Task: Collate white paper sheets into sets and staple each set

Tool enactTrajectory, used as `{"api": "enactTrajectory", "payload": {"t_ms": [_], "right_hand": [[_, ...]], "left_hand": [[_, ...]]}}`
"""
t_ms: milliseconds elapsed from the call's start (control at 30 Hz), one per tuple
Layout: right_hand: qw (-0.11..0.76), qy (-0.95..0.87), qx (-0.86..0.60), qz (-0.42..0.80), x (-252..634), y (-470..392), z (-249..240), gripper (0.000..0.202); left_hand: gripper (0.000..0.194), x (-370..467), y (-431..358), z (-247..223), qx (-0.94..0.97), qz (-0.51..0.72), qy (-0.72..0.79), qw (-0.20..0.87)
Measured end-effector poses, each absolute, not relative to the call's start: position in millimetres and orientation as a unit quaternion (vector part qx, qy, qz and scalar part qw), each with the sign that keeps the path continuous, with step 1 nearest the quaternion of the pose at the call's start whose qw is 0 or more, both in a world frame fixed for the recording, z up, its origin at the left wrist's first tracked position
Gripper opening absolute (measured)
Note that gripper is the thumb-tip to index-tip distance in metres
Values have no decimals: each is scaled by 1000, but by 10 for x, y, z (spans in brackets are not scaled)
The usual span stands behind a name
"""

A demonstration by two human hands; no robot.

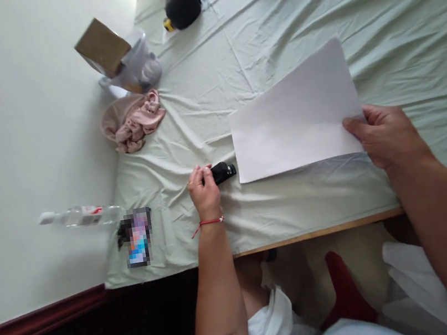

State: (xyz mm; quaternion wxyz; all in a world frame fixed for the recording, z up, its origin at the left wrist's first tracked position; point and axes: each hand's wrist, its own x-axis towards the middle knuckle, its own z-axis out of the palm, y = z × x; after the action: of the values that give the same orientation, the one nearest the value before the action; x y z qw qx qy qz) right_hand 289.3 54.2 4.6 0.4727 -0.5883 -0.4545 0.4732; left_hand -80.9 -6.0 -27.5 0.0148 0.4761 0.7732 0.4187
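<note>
A black stapler (223,172) lies on the pale green cloth, its front end pointing right. My left hand (203,184) is closed around its rear part, which the fingers hide. Just to the right of the stapler, a stack of white paper (295,117) has its left edge near the stapler's tip, the two apart. My right hand (386,134) grips the paper by its right edge, thumb on top and fingers underneath. Whether the paper is one sheet or several, I cannot tell.
Pale green cloth (296,207) with wrinkles covers the surface. Along the left stand a clear bottle (88,215), a phone (139,237), pink fabric (136,121) and a cardboard box (102,46) on a plastic bag (141,65). A black case (182,0) and yellow tape measure (168,25) sit farther back.
</note>
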Motion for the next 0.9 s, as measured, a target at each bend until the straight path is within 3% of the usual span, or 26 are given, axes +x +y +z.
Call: {"api": "enactTrajectory", "payload": {"t_ms": [733,900], "right_hand": [[473,-423,-585,505,2694,521,80,14],[474,-420,-583,509,2713,526,55,15]], "left_hand": [[23,-692,-121,-187,537,402,734,105],[19,-709,-86,-196,540,348,760,97]]}}
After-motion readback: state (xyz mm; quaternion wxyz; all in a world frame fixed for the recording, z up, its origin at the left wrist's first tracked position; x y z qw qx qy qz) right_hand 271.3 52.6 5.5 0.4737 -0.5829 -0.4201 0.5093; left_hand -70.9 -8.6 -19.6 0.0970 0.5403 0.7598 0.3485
